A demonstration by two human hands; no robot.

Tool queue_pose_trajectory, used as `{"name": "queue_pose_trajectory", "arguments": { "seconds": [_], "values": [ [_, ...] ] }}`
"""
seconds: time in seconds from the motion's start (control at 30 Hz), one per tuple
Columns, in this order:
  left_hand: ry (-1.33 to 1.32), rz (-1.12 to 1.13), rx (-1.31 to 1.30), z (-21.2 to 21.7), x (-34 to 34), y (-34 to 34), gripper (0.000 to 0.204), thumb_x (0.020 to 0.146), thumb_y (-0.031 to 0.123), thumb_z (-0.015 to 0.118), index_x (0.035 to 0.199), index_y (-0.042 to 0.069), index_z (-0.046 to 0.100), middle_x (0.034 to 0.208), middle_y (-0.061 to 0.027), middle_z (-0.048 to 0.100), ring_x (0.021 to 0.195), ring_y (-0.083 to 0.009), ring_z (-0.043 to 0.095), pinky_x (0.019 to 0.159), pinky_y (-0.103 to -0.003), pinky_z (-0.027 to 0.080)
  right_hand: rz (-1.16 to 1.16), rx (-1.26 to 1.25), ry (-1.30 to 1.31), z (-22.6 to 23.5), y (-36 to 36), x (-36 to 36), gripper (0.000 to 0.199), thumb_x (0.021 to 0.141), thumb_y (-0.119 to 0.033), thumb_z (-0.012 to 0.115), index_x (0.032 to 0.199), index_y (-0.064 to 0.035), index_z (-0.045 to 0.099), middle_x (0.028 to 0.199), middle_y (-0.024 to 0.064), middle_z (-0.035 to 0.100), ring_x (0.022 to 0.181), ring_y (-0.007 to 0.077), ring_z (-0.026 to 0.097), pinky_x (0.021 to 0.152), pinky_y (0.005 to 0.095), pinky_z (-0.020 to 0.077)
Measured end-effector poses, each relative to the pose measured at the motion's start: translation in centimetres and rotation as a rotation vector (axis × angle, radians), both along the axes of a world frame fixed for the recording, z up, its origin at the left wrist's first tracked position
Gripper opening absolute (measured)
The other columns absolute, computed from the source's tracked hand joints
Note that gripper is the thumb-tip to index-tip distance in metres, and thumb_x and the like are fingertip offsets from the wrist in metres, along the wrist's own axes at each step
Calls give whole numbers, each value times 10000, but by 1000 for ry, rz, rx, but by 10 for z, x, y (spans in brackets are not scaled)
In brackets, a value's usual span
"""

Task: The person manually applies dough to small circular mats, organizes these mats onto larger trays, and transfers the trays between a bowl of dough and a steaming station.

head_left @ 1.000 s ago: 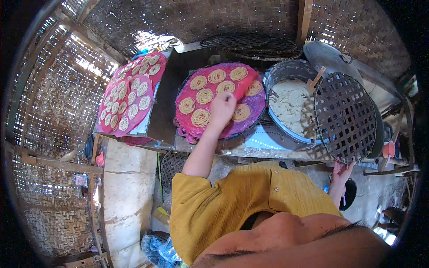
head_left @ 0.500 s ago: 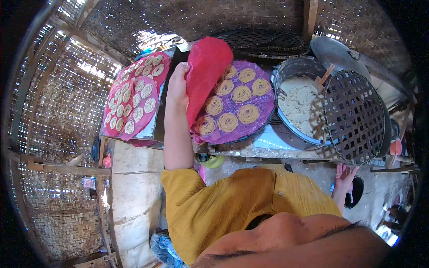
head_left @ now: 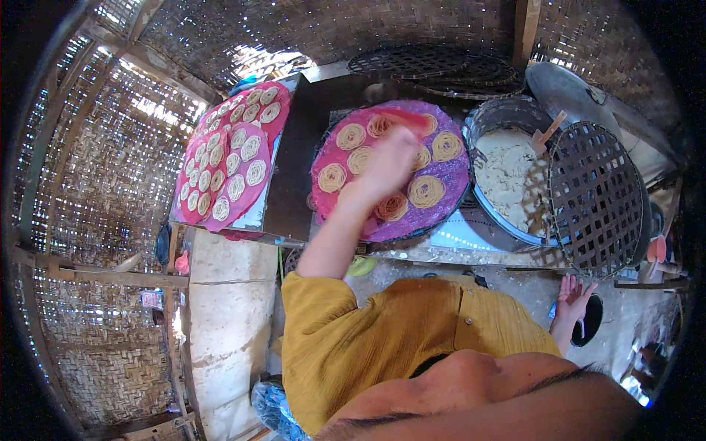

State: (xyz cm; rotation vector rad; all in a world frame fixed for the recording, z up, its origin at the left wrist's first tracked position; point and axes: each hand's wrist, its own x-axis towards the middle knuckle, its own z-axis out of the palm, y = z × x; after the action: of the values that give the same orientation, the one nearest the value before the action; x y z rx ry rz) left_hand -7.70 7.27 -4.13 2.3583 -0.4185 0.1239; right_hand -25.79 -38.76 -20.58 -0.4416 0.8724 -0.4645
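A round tray (head_left: 465, 180) stands on the counter, lined with purple-pink cloth and bearing several flat coils of thin tan strands (head_left: 427, 192). Over it reaches my left hand (head_left: 392, 163), blurred by motion, its fingers closed on a red-pink cloth (head_left: 404, 116). A folded flap of that cloth shows just beyond the fingers, and pink spreads over the tray's left part. My hand and forearm hide some coils in the middle. Low at the right, away from the tray, my right hand (head_left: 573, 298) is open, palm up with spread fingers, holding nothing.
To the left, pink cloths (head_left: 239, 184) carry more pale coils. At the right stands a large pot of whitish dough (head_left: 507, 173) with a wooden paddle (head_left: 550, 131); an open-weave basket tray (head_left: 594, 198) leans over its edge. Dark woven trays (head_left: 434, 70) rest against the back wall.
My left hand has moved rightward from the tray's left edge to its middle. The cloth, which hung raised in a large fold, is now mostly down at the tray. My right hand stays open.
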Motion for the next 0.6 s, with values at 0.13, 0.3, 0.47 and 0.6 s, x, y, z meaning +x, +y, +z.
{"name": "queue_pose_trajectory", "arguments": {
  "seconds": [0.13,0.3,0.47,0.6],
  "values": [
    [-70,-195,343,-55,-42,-56,208,762,178,439,875,13,497,1016,-176,504,1000,-320,445,847,-470,323,-40,54,-129,-4,-2,7,558,670,-431,638,950,-16,391,1086,203,436,1027,324,443,860,434,405],
    [-254,-184,405,-79,-56,-56,368,720,314,554,954,40,475,1148,-152,428,1117,-333,347,930,-518,205,-53,-63,-223,2,-17,13,471,745,-372,583,986,-6,412,1103,213,452,1032,295,452,826,385,423],
    [-110,-148,321,-63,-48,-50,464,693,418,570,928,31,471,1122,-150,445,1106,-341,352,925,-528,198,118,-148,-352,-39,-57,11,274,830,-179,485,1029,8,458,1034,179,528,1008,229,487,827,322,412],
    [-261,-193,417,-51,-17,-51,486,698,469,545,891,27,480,1108,-145,456,1112,-347,347,906,-563,198,40,-76,-335,-30,-48,12,251,833,-139,473,1033,12,453,1046,162,526,989,218,498,835,309,404]
  ]
}}
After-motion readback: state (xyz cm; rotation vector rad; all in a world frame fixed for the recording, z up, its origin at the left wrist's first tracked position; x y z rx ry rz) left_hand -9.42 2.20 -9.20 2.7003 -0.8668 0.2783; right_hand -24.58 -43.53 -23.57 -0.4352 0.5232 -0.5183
